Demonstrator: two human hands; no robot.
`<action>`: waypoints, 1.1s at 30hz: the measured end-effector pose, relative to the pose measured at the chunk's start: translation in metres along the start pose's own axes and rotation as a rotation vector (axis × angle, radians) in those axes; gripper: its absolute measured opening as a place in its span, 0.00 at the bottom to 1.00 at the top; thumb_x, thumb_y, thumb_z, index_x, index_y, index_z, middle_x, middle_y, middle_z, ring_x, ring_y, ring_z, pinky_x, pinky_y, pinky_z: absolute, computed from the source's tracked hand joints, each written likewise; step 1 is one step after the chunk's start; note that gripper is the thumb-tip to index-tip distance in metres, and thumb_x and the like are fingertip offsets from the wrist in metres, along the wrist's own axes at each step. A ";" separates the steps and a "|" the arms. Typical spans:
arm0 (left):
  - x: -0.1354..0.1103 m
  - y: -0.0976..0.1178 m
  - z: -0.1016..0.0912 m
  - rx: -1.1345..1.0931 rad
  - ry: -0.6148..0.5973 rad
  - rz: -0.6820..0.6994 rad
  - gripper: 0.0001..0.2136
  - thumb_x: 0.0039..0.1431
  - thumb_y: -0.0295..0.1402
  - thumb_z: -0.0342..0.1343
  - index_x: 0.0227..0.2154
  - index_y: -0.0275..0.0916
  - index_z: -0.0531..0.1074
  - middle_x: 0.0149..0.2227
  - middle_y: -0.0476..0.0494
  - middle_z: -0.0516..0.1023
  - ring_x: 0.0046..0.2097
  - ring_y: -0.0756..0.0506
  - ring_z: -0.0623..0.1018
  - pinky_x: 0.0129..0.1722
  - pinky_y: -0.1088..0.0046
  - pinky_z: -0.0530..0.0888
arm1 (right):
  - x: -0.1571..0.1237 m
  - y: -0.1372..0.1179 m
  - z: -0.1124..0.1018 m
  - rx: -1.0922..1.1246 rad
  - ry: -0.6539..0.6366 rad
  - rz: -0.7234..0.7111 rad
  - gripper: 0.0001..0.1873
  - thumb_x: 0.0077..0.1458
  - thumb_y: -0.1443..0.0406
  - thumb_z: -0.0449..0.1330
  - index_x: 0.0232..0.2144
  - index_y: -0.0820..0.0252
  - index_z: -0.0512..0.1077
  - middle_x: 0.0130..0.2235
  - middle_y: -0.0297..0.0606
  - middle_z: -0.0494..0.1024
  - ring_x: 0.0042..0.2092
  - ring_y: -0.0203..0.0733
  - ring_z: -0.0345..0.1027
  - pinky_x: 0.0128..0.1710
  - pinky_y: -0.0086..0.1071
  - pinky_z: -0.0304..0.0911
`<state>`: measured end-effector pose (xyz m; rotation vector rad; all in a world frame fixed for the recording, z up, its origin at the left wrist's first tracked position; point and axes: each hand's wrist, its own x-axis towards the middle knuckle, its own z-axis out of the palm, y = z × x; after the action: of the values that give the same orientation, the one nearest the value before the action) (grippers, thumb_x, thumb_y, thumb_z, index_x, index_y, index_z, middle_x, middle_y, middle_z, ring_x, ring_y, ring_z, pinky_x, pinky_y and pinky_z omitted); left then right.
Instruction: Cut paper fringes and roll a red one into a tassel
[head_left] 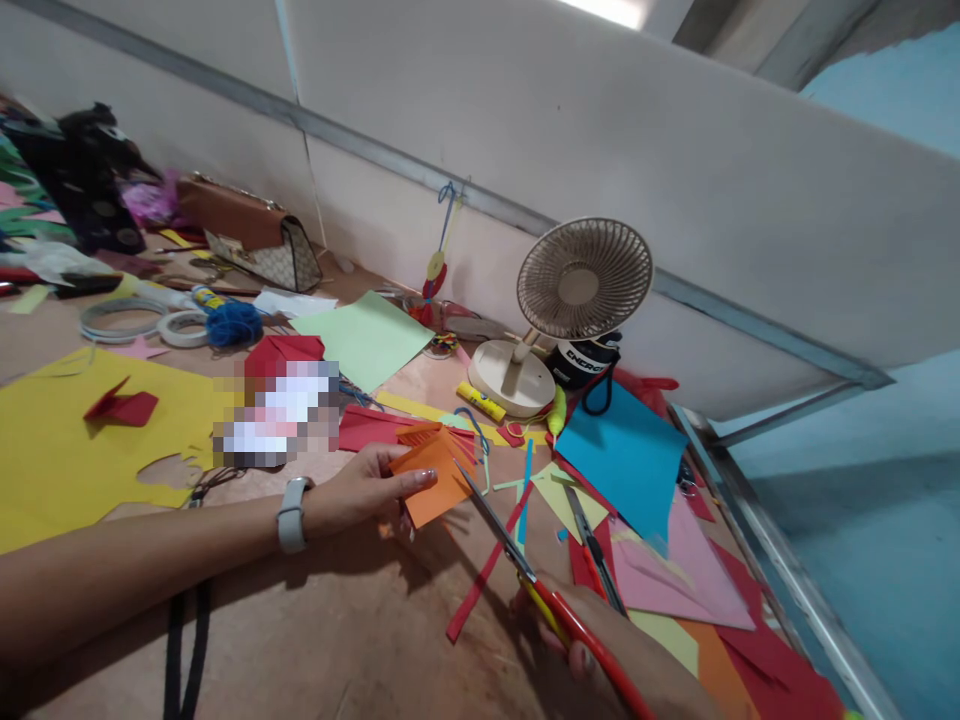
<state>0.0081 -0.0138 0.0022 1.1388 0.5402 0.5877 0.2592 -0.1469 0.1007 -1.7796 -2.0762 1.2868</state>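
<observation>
The bench (330, 620) supports a desk fan (571, 298), a handbag (247, 232), blue yarn (234, 325), a yellow sheet (60, 455) and a red paper strip (480, 585).

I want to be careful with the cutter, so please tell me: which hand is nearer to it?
Right. The right hand, holding the scissors, is close beside the cutter. The left hand, holding orange paper, is farther away, to its left.

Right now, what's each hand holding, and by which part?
Left hand: orange paper, pinched at its left side, thumb on top. Right hand: scissors, by the red-and-yellow handles.
</observation>
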 end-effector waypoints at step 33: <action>-0.005 0.000 0.003 0.007 0.116 -0.060 0.14 0.57 0.39 0.58 0.40 0.34 0.76 0.30 0.42 0.80 0.27 0.48 0.77 0.25 0.76 0.70 | -0.007 0.015 0.010 -0.120 0.006 0.128 0.27 0.48 0.57 0.61 0.50 0.59 0.66 0.43 0.45 0.76 0.41 0.52 0.70 0.41 0.38 0.63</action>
<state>0.0062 -0.0189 0.0039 1.0956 0.6744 0.6025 0.2670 -0.1593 0.0873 -1.9932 -2.1095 1.2078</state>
